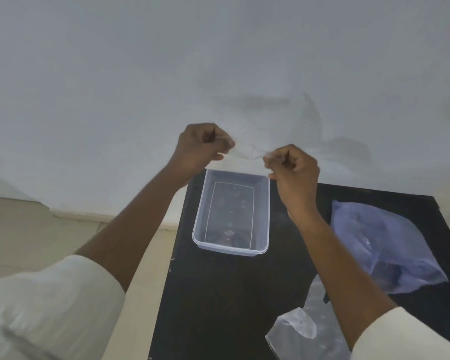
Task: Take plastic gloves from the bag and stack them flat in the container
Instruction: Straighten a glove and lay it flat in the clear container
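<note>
White sleeves frame the near corners, one on each forearm, and both arms reach away over a black table. Raised above the far end of that table, the left hand is curled nearly into a fist, thumb and forefinger pressed together on one end of a thin clear plastic glove. To its right, the right hand is curled the same way and pinches the other end, so the film stretches between them, faint against the pale wall. Below the hands sits a clear rectangular container on the table's far left part; whether any gloves lie in it is hard to tell. At far right lies a bluish plastic bag, and more crumpled clear plastic rests near the right forearm.
</note>
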